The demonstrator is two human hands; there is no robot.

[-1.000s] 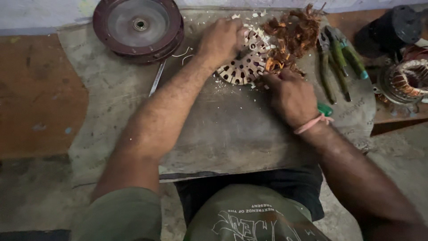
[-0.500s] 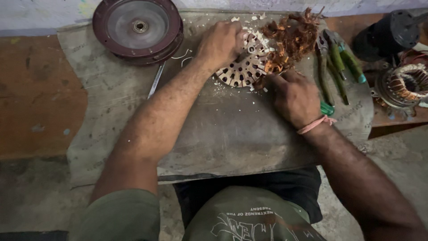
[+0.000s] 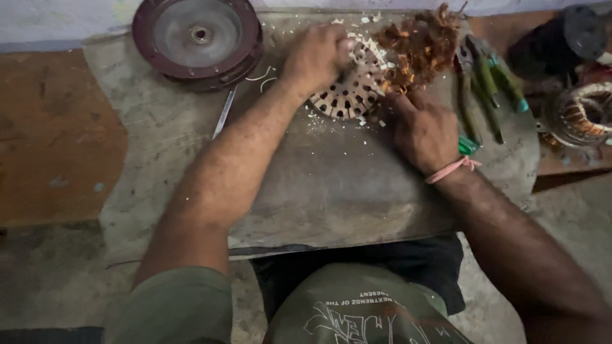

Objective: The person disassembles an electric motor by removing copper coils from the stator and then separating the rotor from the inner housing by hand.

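The left hand [image 3: 317, 56] lies palm down on the far edge of a round slotted metal disc [image 3: 349, 95], fingers curled over its rim, so the disc stays pinned flat against the grey slab [image 3: 331, 185] and cannot turn or slide. The right hand [image 3: 421, 130] sits at the near right edge of the same disc, closed into a loose fist with the knuckles up; its fingertips are tucked under where the disc meets a tangle of copper wire [image 3: 421, 44], and whether they pinch wire or a small tool cannot be told from here. A green handle [image 3: 467, 145] pokes out just behind this hand, near the pink band [image 3: 451, 169] on the wrist.

The copper tangle spills off the far right side of the disc, just beyond the right hand's fingers, with white scraps [image 3: 357, 38] scattered over and around the disc. Just right of the right hand lie pliers [image 3: 484, 89] with green grips, handles pointing toward the person, within easy reach. Well left of the left hand, a dark red round cover [image 3: 197, 41] rests on the slab, and a thin metal rod [image 3: 224, 111] lies between it and the left forearm. Far right, off the slab, sits a coil wound with copper [image 3: 583, 114].
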